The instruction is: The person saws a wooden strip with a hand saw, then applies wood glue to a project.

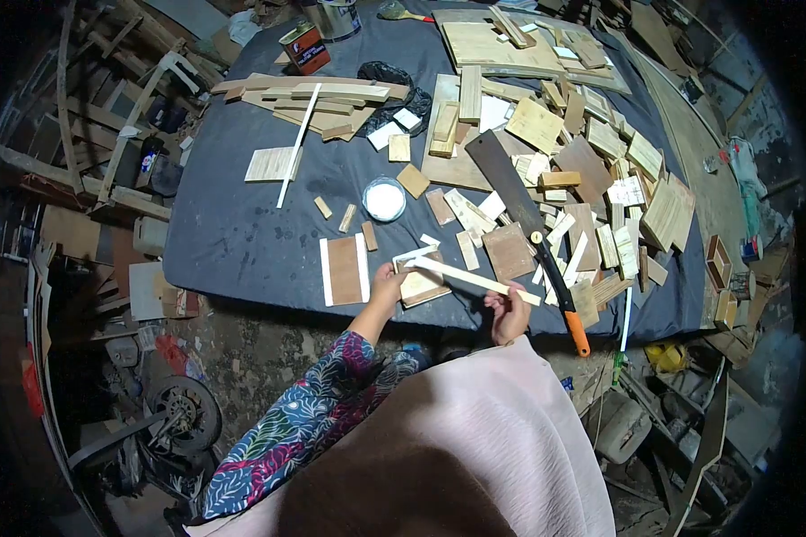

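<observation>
A long pale wood strip [479,279] runs slantwise between my hands, over a small wooden piece with pale edging [423,287] near the table's front edge. My left hand [386,288] is at that piece's left side, its fingertips by the strip's left end; what they grip is too small to tell. My right hand [509,313] has its fingers closed on the strip near its right end. To the left lies a brown panel with two white side strips [346,270]. An open tub of white stuff [384,199] stands behind the small piece.
A handsaw with an orange handle end [546,255] lies right of my right hand. Wood offcuts [597,152] pile up at the right of the dark-covered table [233,242]. A tin [305,49] and a black plastic bag [387,89] are at the back.
</observation>
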Demonstrator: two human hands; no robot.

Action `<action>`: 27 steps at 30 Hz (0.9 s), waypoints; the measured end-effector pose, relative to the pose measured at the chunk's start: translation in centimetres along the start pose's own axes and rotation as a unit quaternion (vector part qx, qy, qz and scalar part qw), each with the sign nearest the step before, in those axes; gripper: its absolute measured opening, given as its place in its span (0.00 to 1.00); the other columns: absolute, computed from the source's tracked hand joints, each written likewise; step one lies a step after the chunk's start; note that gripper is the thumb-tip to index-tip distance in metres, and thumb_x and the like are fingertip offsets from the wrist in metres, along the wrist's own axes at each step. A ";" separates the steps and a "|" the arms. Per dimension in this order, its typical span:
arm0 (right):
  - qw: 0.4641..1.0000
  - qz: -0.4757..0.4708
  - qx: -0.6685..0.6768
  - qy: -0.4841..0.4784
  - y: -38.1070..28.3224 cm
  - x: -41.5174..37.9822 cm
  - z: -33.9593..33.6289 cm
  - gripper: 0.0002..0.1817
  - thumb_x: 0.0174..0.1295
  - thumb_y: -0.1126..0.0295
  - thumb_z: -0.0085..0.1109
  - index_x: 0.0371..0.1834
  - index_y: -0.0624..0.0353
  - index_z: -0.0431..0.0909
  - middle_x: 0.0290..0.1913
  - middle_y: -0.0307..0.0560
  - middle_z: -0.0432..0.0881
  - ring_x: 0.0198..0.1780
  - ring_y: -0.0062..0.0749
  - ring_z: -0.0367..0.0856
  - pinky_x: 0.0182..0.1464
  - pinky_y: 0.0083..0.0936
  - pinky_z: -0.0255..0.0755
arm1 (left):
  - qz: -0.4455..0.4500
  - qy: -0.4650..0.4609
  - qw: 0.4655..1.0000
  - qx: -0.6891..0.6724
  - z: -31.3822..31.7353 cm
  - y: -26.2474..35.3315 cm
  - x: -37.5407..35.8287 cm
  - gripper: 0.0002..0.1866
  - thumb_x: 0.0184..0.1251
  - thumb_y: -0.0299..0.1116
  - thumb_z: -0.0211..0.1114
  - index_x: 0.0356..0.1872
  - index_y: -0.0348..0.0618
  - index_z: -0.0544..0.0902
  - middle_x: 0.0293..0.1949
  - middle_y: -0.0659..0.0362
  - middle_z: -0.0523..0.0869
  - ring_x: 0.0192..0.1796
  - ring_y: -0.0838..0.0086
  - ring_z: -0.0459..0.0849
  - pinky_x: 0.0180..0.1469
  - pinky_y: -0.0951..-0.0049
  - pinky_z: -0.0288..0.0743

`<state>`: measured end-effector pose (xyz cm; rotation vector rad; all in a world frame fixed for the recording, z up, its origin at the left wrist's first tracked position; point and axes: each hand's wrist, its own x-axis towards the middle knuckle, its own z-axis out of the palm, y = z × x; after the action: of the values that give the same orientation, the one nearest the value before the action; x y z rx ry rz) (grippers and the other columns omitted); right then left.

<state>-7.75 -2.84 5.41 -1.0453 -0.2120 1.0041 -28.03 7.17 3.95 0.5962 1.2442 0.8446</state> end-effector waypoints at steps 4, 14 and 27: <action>0.999 0.004 -0.027 -0.045 0.8 -0.1 0.8 0.13 0.61 0.68 0.41 0.40 0.68 0.67 0.24 0.54 0.76 0.22 0.30 0.74 0.26 0.21 0.70 | 0.002 0.010 1.000 0.009 -0.5 -0.5 0.7 0.09 0.55 0.20 0.53 0.38 0.36 0.70 0.36 0.54 0.78 0.37 0.71 0.80 0.39 0.76 0.74; 0.999 -0.023 0.011 0.048 0.0 1.0 -2.3 0.12 0.61 0.68 0.40 0.39 0.67 0.67 0.23 0.54 0.75 0.20 0.30 0.74 0.23 0.20 0.69 | -0.018 -0.021 0.999 0.029 -0.7 -0.4 0.8 0.10 0.58 0.24 0.52 0.42 0.38 0.68 0.38 0.56 0.76 0.41 0.71 0.78 0.42 0.71 0.76; 0.997 -0.010 -0.026 -0.071 0.5 -0.5 1.4 0.14 0.62 0.65 0.42 0.41 0.68 0.66 0.26 0.53 0.76 0.25 0.29 0.74 0.30 0.22 0.70 | -0.024 -0.002 1.000 -0.002 -0.5 -0.3 0.5 0.10 0.54 0.20 0.51 0.39 0.36 0.69 0.37 0.54 0.77 0.38 0.69 0.80 0.39 0.74 0.75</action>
<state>-9.14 -2.30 5.87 -1.0183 -0.3659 1.0603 -28.42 7.41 3.27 0.5635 1.2477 0.8044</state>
